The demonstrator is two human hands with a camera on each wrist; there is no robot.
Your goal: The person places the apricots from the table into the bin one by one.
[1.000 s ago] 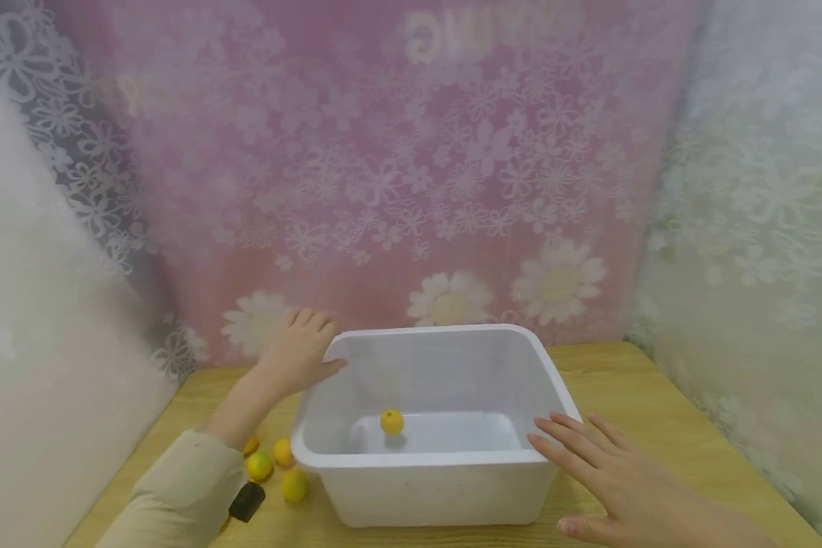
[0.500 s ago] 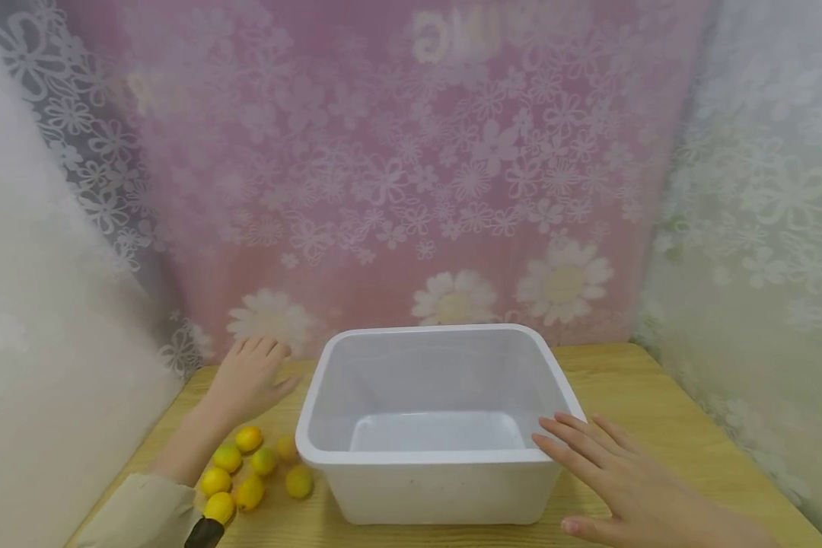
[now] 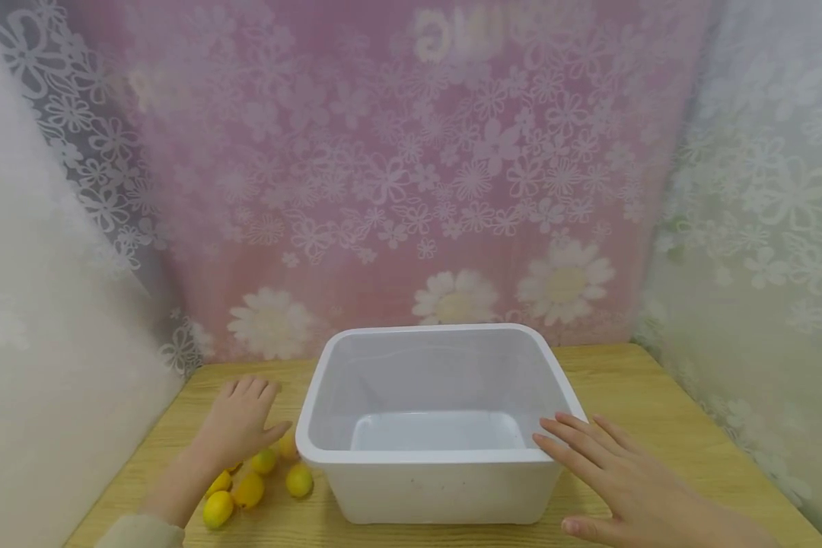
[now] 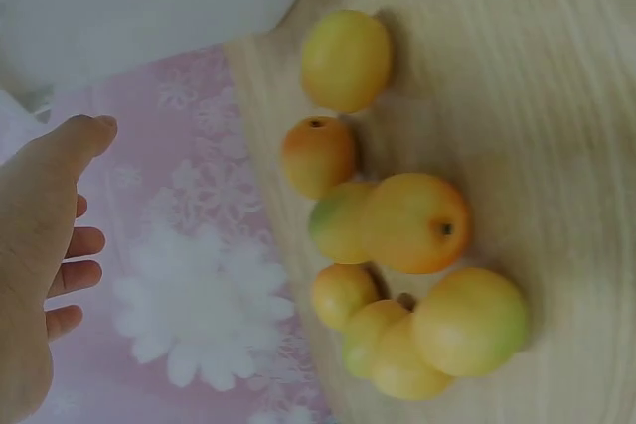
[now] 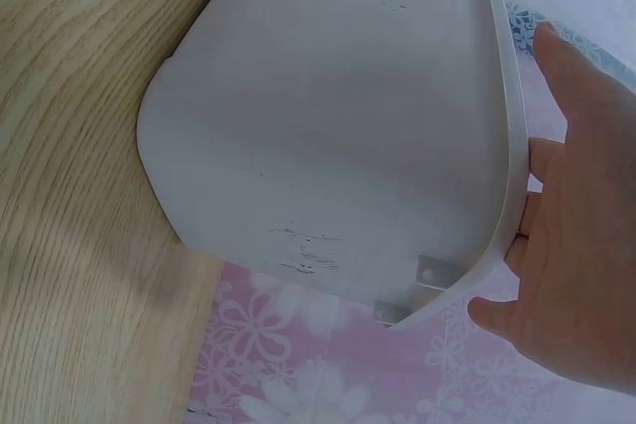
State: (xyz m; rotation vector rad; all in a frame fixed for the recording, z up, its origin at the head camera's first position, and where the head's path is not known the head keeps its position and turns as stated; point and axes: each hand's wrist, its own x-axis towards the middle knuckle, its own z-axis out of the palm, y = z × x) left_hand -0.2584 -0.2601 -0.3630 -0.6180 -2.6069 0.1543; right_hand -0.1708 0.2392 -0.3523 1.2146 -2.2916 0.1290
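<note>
Several small yellow-orange fruits, some with green patches, lie loose on the table left of a white plastic tub (image 3: 445,491). Above the far side of this group is my left hand (image 3: 240,422), fingers loosely extended and holding nothing; it hides part of the group in the head view. The left wrist view shows the fruits (image 4: 417,223) apart from the hand. My right hand (image 3: 623,479) has its spread fingers at the tub's right rim, and in the right wrist view the fingertips reach behind that rim (image 5: 512,146). The tub's front wall hides its nearest inside floor.
The wooden table (image 3: 603,380) extends on both sides of the tub. A pink floral curtain (image 3: 383,190) hangs close behind it. Pale patterned sheets close in the left (image 3: 48,342) and right (image 3: 760,304) sides.
A yellow fruit seen inside the tub one second ago is now out of view. My left hand has moved from the tub's left rim left and down over the fruits. The right hand stays put.
</note>
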